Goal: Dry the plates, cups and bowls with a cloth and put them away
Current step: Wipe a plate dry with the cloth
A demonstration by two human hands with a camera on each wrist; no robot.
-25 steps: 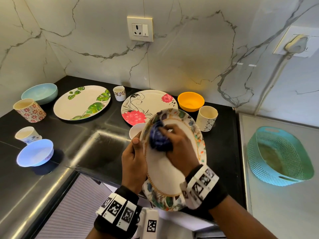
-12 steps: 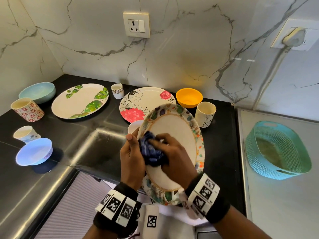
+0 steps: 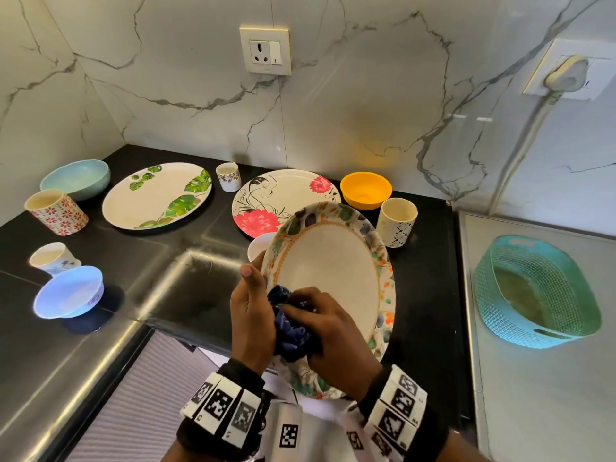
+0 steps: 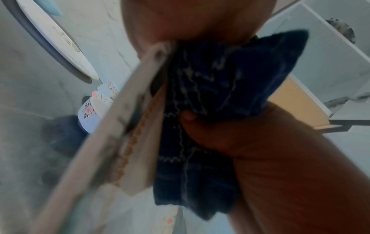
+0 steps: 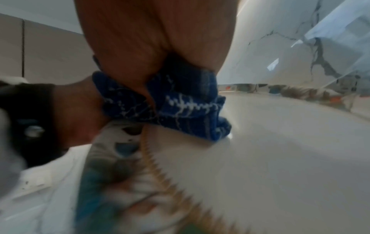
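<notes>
Black stone countertop (image 3: 186, 248) runs under a marble-veined wall, and over its near edge the right hand (image 3: 336, 341) bunches a dark blue cloth (image 3: 293, 328), fingers curled round it, pressing it to the lower left of a floral-rimmed plate (image 3: 333, 271). The left hand (image 3: 250, 315) grips that plate by its left rim, thumb up along the edge, holding it tilted above the counter. In the right wrist view the cloth (image 5: 180, 101) sits against the plate's cream centre, just inside a gold zigzag band; the rim shows leaves and small orange flowers.

Judging by what lies about, the job is early. Farther off, a leaf-patterned plate (image 3: 156, 195), a red-flower plate (image 3: 283, 198), an orange bowl (image 3: 366, 190), a pale green bowl (image 3: 76, 178), a white bowl (image 3: 68, 291) and several cups, among them a red-patterned cup (image 3: 56, 211), all sit on the counter. At the right, a teal basket (image 3: 536, 291) holds no dishes.
</notes>
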